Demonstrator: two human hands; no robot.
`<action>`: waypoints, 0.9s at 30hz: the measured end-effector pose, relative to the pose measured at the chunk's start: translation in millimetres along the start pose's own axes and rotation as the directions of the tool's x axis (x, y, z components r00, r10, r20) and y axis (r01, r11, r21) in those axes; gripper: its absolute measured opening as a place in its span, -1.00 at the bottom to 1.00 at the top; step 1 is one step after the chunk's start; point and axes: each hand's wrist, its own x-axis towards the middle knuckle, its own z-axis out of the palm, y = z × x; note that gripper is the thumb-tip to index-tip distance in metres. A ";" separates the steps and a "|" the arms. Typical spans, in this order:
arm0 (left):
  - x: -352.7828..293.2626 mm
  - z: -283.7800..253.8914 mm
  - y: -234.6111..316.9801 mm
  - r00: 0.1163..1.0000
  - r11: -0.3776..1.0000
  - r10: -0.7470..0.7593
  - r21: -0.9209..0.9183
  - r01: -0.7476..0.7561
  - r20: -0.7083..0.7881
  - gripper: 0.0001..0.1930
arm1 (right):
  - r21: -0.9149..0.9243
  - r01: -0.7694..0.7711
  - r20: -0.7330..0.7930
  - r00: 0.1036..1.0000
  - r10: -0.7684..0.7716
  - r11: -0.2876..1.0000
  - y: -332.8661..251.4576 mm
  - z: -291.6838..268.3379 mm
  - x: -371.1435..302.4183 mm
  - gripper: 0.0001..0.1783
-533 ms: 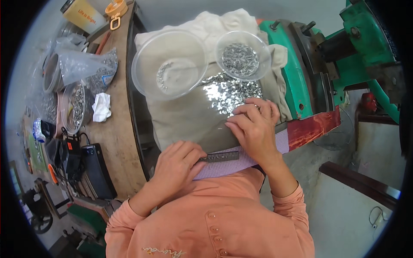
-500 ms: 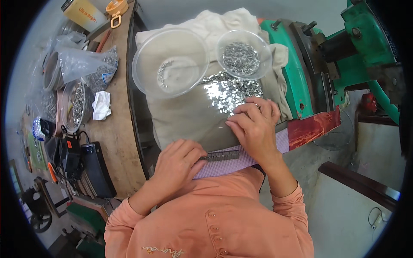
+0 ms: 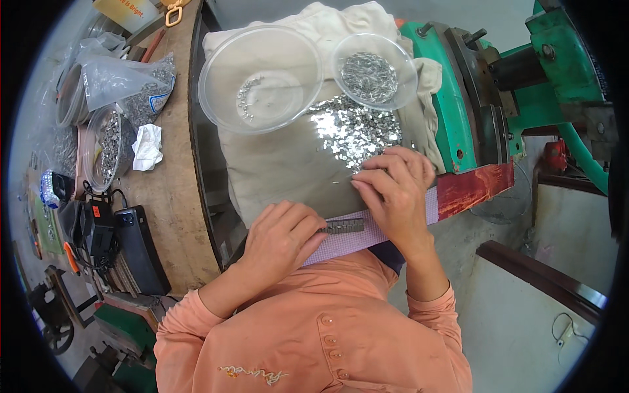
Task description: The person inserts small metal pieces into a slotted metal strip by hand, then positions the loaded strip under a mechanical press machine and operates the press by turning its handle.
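Observation:
My left hand [image 3: 282, 237] is closed on one end of a dark, narrow slotted bar [image 3: 345, 226], which lies across the purple checked cloth [image 3: 419, 208]. What sits in its slots is too small to tell. My right hand [image 3: 395, 187] has thumb and index finger pinched together at the near edge of a pile of small shiny metal pieces [image 3: 360, 131]. Whatever is between those fingertips is hidden. One thin sliver of metal [image 3: 336, 183] lies alone on the grey-beige cloth [image 3: 275, 173], left of the right fingertips.
Beyond the pile stand a large clear bowl [image 3: 204, 98] with a few small pieces and a smaller one [image 3: 413, 82] holding thin metal pins. A green machine [image 3: 452, 141] flanks the right. The wooden bench [image 3: 177, 216] at left carries a phone [image 3: 143, 252], tissue [image 3: 147, 147] and bags.
The whole view has shifted slightly. My right hand has drawn back a little from the pile toward me, its fingertips still together. The left hand keeps hold of the bar.

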 end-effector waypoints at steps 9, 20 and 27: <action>-0.7 7.2 -3.1 0.996 0.996 0.081 0.027 -0.080 -0.030 -0.80 | 0.001 -0.051 -0.015 0.999 0.051 0.999 6.8 -8.6 -12.0 -0.82; 1.5 4.9 -2.2 0.999 0.999 0.037 -0.003 -0.036 0.029 -0.78 | -0.035 -0.018 0.091 0.996 0.021 0.999 6.1 -1.3 1.5 -0.87; 1.6 7.0 -4.7 0.999 0.999 0.034 -0.026 -0.033 0.040 -0.72 | -0.050 -0.022 0.055 0.998 0.025 0.999 2.6 5.2 5.9 -0.87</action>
